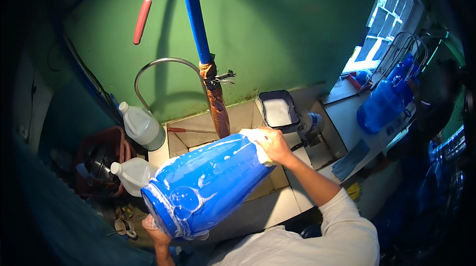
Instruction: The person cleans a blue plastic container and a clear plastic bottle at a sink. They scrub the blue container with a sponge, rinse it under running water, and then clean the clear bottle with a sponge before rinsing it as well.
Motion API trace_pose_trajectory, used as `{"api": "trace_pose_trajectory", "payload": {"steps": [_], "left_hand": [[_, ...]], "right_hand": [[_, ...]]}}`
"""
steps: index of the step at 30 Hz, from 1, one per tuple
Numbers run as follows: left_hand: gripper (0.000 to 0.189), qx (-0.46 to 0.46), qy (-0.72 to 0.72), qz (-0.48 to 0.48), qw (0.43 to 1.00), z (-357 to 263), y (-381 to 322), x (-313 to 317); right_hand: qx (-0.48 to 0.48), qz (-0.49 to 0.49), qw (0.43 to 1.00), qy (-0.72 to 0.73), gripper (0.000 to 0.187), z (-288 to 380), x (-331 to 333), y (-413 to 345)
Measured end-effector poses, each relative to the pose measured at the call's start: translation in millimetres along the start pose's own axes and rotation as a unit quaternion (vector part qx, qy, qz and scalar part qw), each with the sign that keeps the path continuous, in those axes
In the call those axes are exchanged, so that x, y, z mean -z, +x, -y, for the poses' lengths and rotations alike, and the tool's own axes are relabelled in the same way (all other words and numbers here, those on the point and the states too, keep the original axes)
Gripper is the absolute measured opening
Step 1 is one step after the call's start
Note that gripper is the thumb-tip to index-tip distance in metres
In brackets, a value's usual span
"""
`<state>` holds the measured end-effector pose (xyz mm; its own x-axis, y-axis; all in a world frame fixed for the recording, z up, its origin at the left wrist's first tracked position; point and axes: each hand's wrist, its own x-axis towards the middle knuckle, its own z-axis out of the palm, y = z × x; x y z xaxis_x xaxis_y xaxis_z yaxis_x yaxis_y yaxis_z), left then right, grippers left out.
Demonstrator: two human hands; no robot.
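A large blue plastic container [219, 180], wet and streaked with suds, lies tilted across the tiled sink. Its rimmed end, at the lower left, is gripped by my left hand [155, 230]; the fingers reaching inside the rim are partly hidden. My right hand [273, 145] presses a pale, foamy sponge [264, 154] against the far end of the container. Behind it stand a curved metal spout [163, 59] and a blue pipe [193, 13] with a rusty, wrapped lower part. Beyond my right hand sits a dark basin [295, 119] holding white foam.
Two translucent jugs [143, 124] stand left of the sink, near a red tub [121, 143] with dark items. A mug [121, 226] is at the lower left. On the right counter are a blue cloth [350, 160] and a large blue bottle [379, 108]; a person [435, 106] stands beyond.
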<state>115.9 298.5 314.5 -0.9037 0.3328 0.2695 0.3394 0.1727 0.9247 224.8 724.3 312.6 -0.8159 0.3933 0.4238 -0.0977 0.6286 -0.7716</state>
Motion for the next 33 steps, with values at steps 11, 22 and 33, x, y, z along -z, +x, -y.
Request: {"api": "trace_pose_trajectory", "payload": {"steps": [11,22,33], "left_hand": [[0.016,0.047,-0.046,0.15,0.987,-9,2,-45],[0.015,0.056,-0.042,0.17,0.983,-11,-1,-9],[0.028,-0.111,0.262,0.133,0.949,34,27,-100]], "right_hand": [[0.171,-0.092,0.981,-0.013,0.036,105,-61,-57],[-0.139,0.104,0.35,0.921,0.076,-145,-196,-161],[-0.389,-0.269,0.684,0.555,0.032,-131,-27,-52]]}}
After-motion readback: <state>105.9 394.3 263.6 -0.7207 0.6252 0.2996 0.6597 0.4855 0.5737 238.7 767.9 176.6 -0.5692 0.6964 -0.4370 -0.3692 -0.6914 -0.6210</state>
